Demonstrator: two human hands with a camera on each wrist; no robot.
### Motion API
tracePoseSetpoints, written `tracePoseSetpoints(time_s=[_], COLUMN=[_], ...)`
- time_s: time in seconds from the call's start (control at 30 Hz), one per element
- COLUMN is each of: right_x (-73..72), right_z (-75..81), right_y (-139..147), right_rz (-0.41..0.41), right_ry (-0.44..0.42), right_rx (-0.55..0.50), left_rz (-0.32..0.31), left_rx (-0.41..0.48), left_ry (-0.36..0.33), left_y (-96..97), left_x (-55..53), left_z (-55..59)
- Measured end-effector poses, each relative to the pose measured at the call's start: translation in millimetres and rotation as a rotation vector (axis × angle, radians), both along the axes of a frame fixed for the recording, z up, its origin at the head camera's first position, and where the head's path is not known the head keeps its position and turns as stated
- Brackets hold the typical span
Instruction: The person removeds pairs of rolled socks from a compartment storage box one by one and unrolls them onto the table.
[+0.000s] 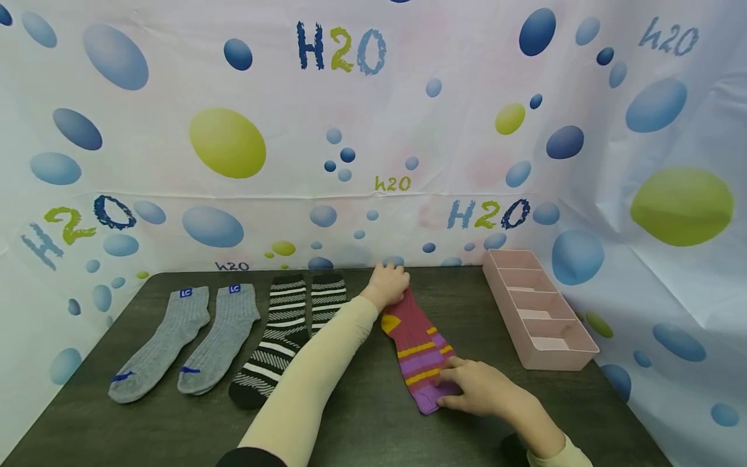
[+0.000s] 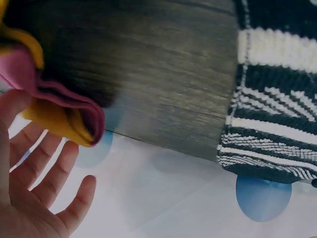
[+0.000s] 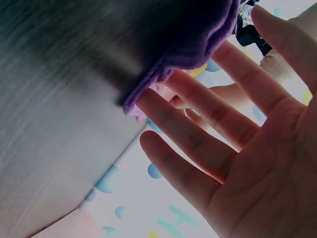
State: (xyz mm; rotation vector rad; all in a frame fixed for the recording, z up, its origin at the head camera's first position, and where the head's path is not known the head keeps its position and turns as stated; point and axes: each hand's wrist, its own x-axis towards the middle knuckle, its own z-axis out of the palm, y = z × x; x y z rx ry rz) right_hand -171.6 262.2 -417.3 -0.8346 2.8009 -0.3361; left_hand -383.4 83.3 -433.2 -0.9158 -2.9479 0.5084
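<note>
A maroon sock point(image 1: 415, 331) with purple and yellow stripes lies slanting on the dark table, and a second layer shows along its right edge. At its far, cuff end, my left hand point(image 1: 386, 285) pinches the fabric; the left wrist view shows the thumb against the folded pink-and-yellow cuff point(image 2: 74, 119), other fingers spread below. Down at the purple toe point(image 3: 198, 44), my right hand point(image 1: 481, 387) touches the sock with its fingers extended. Black-and-white striped socks point(image 1: 286, 324) lie left of it, partly hidden by my left forearm.
Two grey socks point(image 1: 169, 347) with blue marks lie side by side at the table's left. A pink box point(image 1: 554, 360) with several compartments stands at the right edge. Behind the table point(image 1: 362, 428) hangs a white curtain point(image 1: 455, 39) with blue and green spots.
</note>
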Motion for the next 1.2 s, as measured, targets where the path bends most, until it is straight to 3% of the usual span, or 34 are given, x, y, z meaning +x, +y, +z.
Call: tracePoseSetpoints(time_s=[0.13,0.17,0.27,0.37,0.4,0.43,0.57,0.7,0.8,1.2], right_x=[0.5,0.8,1.6,1.8,2.0,2.2,2.6,2.9,2.8,3.4], right_z=[1.3,1.3,1.2,2.0,2.6,3.1,4.1,3.7,3.3,1.3], right_y=[1,2,2,2,2,2,1,0,0,-2], right_rz=[0.018,0.024,0.031,0.031,0.028,0.025,0.022,0.025,0.023,-0.027], right_ry=[0.026,0.032,0.036,0.041,0.041,0.039,0.036,0.036,0.038,0.056], right_rx=[0.004,0.004,0.003,0.004,0.004,0.004,0.0,-0.001,0.002,0.057], left_rz=[0.013,0.002,0.017,0.021,0.033,0.026,-0.061,-0.192,-0.226,-0.085], left_rx=[-0.007,0.004,0.004,0.02,0.016,0.019,0.029,-0.003,-0.032,-0.068], left_ry=[-0.005,0.026,0.045,0.073,0.054,0.066,0.087,0.055,0.014,-0.127], left_y=[1.3,0.7,-0.8,-2.5,-3.2,-4.2,-7.4,-10.2,-12.8,-37.2], left_x=[-7.5,-15.4,-20.3,-23.9,-18.2,-18.4,-15.6,-12.9,-12.8,-7.2], left_z=[1.3,-6.6,-5.3,-4.4,4.1,4.3,4.1,0.3,-1.9,6.5])
